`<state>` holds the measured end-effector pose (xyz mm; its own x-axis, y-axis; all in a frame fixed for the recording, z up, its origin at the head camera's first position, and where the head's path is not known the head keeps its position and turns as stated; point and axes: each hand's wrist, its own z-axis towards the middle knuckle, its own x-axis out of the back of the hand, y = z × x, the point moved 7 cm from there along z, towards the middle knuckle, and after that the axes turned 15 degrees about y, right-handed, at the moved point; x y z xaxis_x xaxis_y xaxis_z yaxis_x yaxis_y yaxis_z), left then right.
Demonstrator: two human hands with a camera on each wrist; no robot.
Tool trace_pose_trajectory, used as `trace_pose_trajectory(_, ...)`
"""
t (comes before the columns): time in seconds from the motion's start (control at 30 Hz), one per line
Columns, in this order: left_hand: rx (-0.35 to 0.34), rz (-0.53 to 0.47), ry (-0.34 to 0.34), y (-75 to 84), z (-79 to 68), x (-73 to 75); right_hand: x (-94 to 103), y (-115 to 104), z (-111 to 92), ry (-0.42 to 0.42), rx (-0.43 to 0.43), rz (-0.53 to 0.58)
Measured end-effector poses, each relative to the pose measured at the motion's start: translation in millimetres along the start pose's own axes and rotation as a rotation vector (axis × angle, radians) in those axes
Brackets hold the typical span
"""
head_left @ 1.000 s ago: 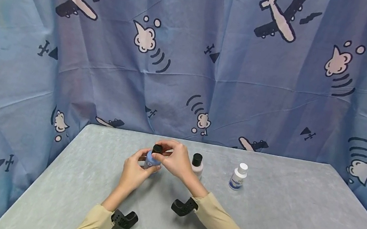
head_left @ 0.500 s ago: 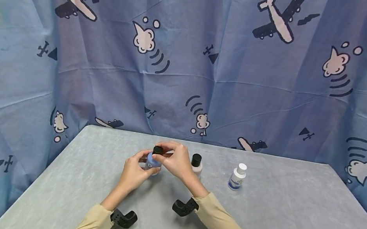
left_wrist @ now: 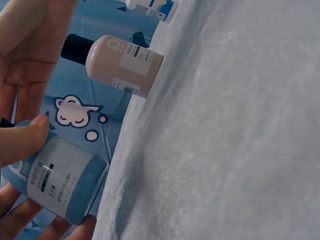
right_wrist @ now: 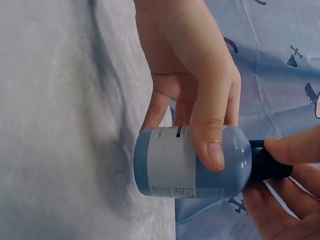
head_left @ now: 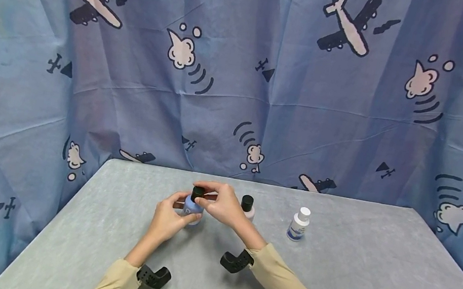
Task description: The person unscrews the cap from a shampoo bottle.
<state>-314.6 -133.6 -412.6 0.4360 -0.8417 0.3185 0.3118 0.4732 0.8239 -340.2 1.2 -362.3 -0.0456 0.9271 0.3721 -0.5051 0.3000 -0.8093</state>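
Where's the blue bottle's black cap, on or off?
On: the black cap sits atop the blue bottle, pinched by the right hand. How tight, cannot tell.

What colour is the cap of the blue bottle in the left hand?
The cylindrical cap is black; it shows best in the right wrist view.

The grey table [head_left: 352,267] bears a pink bottle [left_wrist: 112,65] and white bottle [head_left: 298,225]

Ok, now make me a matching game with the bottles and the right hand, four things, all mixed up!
Things:
1. blue bottle
2. pink bottle
3. white bottle
4. right hand

Clues:
A. has a white cap
B. pinches a black cap
C. stands between the other two bottles
D. gripped by the left hand

Right pairs: 1-D, 2-C, 3-A, 4-B
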Motion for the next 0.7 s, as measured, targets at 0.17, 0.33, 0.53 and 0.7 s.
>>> trace_pose_trajectory(0.17, -0.002, 0.04, 0.047, 2.3, -0.7, 0.9, 4.5, -2, 1, 0.038, -0.006, -0.095)
trace_pose_trajectory(0.33, -0.053, 0.067, 0.12, 5.5, -2.6, 0.4, 9.1, -1, 2, 0.114, -0.049, -0.167)
trace_pose_trajectory(0.53, -0.055, 0.079, 0.167, 8.3, -4.7, -0.6, 11.3, 1, 3, 0.161, -0.087, -0.193)
trace_pose_trajectory(0.7, -0.033, 0.094, 0.17, 7.5, -5.8, -2.0, 11.2, 1, 2, 0.17, -0.086, -0.197)
